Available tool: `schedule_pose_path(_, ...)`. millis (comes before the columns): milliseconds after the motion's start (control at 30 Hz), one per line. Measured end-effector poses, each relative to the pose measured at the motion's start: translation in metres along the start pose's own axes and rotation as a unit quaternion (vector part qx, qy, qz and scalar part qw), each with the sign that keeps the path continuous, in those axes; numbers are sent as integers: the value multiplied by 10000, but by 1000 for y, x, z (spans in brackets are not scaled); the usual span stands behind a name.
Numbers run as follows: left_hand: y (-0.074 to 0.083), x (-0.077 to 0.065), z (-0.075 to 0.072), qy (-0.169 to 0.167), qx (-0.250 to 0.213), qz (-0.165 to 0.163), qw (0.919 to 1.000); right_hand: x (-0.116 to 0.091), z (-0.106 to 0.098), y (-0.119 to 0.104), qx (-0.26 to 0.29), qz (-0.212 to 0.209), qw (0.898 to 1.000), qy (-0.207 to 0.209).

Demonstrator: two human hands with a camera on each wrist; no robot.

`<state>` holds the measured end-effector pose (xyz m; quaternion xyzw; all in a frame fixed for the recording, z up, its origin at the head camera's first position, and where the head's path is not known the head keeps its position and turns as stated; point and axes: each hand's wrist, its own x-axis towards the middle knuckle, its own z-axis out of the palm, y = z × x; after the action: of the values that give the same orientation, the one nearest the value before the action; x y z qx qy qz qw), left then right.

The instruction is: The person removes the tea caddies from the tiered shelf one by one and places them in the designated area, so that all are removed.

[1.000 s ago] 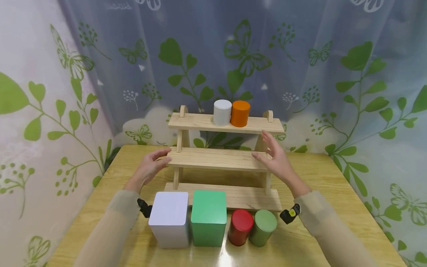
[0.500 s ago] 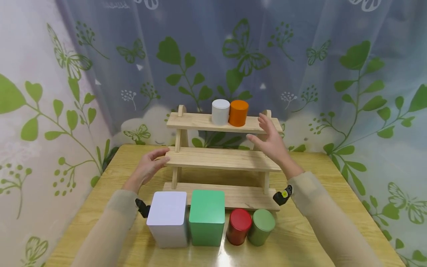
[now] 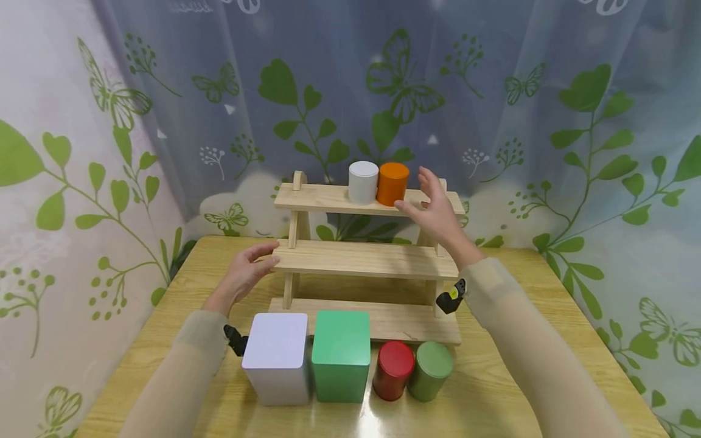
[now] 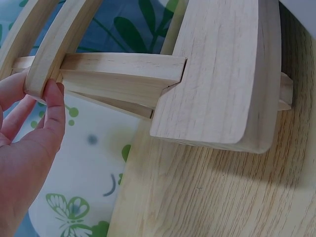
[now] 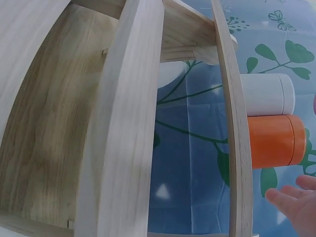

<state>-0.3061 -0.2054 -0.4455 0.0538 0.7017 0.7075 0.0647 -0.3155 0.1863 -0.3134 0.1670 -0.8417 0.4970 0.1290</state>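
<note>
Orange canister [image 3: 393,184] stands upright on the top board [image 3: 323,196] of a wooden rack [image 3: 356,258], just beside a white canister [image 3: 363,184], with a right hand [image 3: 439,214], thumb and fingers apart, near it. The left hand [image 3: 245,274] pinches the rack's middle tier at one end. On the table [image 3: 509,377] in front stand a pale box [image 3: 277,359], a green box [image 3: 341,356], a red canister [image 3: 393,370] and a light-green canister [image 3: 431,371]. Lettering high on the curtain [image 3: 339,36] is too faint to read.
</note>
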Motion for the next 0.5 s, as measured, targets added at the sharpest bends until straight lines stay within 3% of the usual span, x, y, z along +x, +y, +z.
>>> schedule_pose_path(233, 0, -1, -1, -40, 22, 17, 10000, 9, 3, -2, 138, 170, 9997, -90)
schedule_pose_path(500, 1, 0, 0, -41, 9, -25, 10000, 22, 8, -5, -67, 474, 9989, -15)
